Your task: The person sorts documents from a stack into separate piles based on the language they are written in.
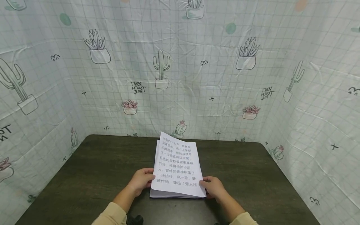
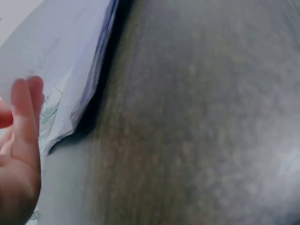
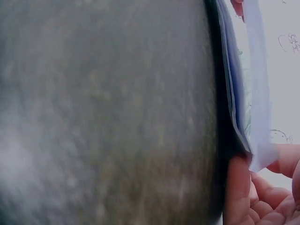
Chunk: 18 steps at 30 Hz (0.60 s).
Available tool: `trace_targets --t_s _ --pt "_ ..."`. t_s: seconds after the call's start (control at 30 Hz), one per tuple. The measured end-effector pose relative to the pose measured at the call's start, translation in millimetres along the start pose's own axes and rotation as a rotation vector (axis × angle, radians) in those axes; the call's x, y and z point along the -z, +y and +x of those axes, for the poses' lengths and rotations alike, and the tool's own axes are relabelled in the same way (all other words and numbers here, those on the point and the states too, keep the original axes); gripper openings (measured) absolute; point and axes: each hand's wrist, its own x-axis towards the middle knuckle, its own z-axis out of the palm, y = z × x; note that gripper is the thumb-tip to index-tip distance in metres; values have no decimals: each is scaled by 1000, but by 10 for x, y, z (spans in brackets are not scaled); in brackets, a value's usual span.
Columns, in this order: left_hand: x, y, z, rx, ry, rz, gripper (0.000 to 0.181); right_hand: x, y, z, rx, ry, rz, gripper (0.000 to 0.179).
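A stack of white paper sheets (image 1: 177, 165) with large printed Chinese characters lies near the front middle of the table. Its top sheet is tilted and bowed away from the sheets below, whose edges (image 2: 91, 79) show in the left wrist view. My left hand (image 1: 140, 181) holds the left edge, thumb at the margin and fingers behind it. At the lower right corner my right hand (image 1: 215, 187) pinches the paper, thumb on the top sheet. In the right wrist view its forefinger (image 3: 237, 187) sits by the edge of the lower sheets.
The dark wooden table (image 1: 112, 156) extends around the stack on every side. A pale grid-patterned curtain (image 1: 182, 93) with cactus drawings encloses the back and both sides. Dark objects (image 1: 135, 219) show near my left wrist at the bottom edge.
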Motion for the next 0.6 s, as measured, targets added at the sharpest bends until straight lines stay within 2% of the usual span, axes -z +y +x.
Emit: trace_targets --t_s 0.1,0.27,0.47,0.6 --pt "9 16 17 -4 -27 -81 41 30 0 14 0 12 7 42" --pt "-10 73 44 -15 -42 -150 42 95 -8 32 48 52 61 39" --pt "-82 145 55 -29 -62 -182 45 178 2 49 71 14 271 37" --pt "-168 221 77 -35 -90 -178 48 289 46 65 70 28 300 39"
